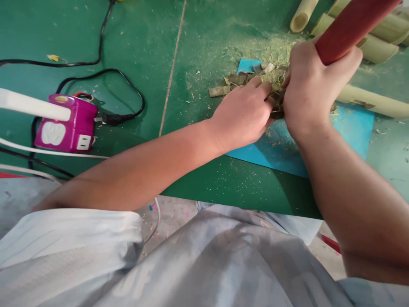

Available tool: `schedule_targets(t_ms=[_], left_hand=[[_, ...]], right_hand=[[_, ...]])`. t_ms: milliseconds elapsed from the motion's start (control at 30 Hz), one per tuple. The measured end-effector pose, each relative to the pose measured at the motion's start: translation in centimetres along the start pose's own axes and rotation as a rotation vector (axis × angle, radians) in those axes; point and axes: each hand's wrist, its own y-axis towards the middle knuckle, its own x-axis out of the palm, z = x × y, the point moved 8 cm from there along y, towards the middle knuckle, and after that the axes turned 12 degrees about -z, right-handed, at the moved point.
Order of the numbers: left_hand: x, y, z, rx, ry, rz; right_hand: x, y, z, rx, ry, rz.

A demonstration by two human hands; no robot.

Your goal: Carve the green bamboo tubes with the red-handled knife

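My right hand (308, 87) is closed round a thick red handle (356, 27) that slants up to the top right. The lower end of that tool is hidden behind the hand and the debris. My left hand (244, 108) rests with curled fingers on a heap of bamboo scraps (238, 79), mixed with brown flakes and pale shavings. The heap lies between both hands, partly over a blue sheet (281, 153) on the green tabletop (204, 25). My left fingertips are partly hidden among the scraps.
Bamboo tubes and split pieces (377, 49) lie at the top right, and a long bamboo piece (377, 100) sits below them. Sawdust is strewn around the heap. On the left stand a purple power socket (84, 128) and a loose black cable (128, 79). The table's front edge is close.
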Motion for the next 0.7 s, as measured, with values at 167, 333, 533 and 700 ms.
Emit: schedule_targets(t_ms=[167,333,533,700], left_hand=[[0.0,-0.1,-0.2,0.002,0.02,0.073],[-0.1,-0.2,-0.3,0.017,0.012,0.095],[-0.2,-0.2,-0.2,0.016,0.033,0.063],[-0.2,-0.2,-0.1,0.005,0.016,0.041]], right_hand=[[-0.3,0.6,0.8,0.039,0.07,0.052],[-0.7,0.5,1.0,0.139,0.122,0.145],[-0.3,0.6,0.9,0.05,0.083,0.059],[-0.3,0.9,1.4,0.029,0.014,0.044]])
